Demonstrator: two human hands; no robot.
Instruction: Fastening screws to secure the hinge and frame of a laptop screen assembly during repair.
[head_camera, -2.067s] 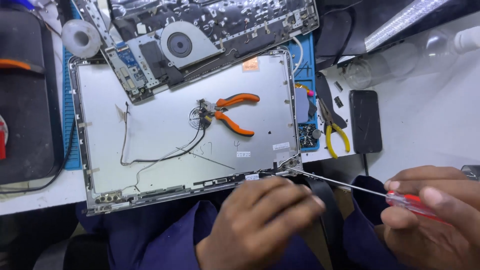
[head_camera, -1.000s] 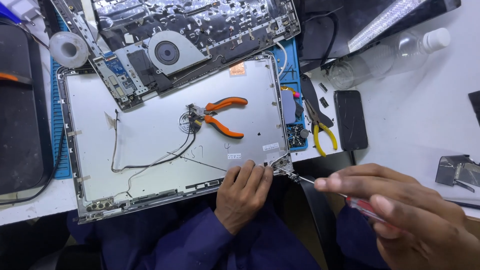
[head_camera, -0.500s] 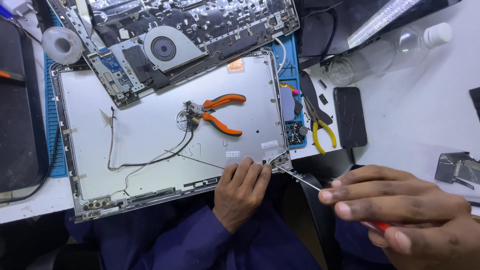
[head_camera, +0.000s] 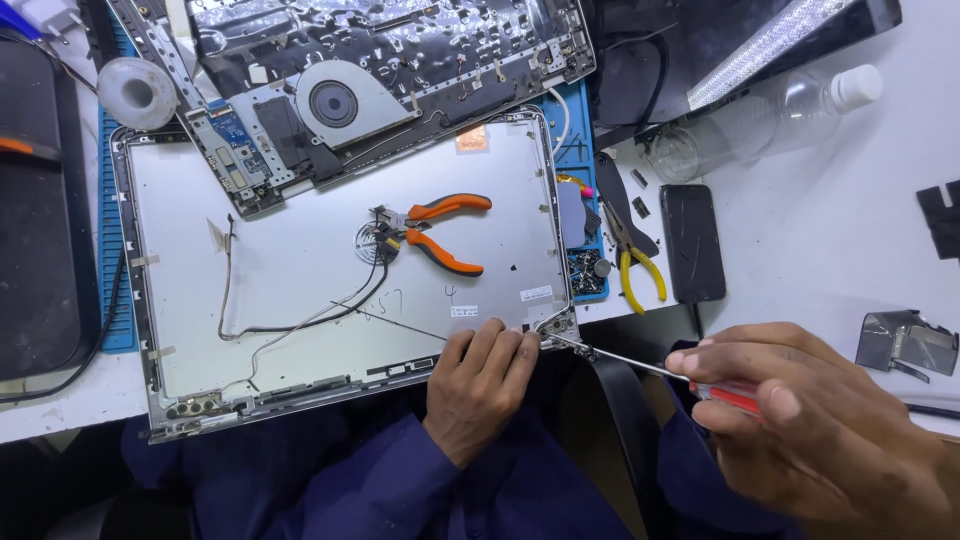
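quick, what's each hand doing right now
Left hand: curled, pressing the laptop lid by its hinge corner.
Right hand: closed on a red-handled screwdriver.

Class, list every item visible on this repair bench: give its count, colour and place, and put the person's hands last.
Laptop lid: 1, silver, centre of bench.
Laptop base with fan: 1, dark, overlapping the lid's top edge.
Pliers: 1, orange handles, on the lid.
Cutters: 1, yellow handles, right of lid.
Phone: 1, black, beside cutters.
Bottle: 1, clear, upper right.
Tape roll: 1, white, upper left.
Screwdriver: 1, red handle, tip at lid's hinge corner.
Left hand: steadying lid's edge.
Right hand: holding screwdriver.
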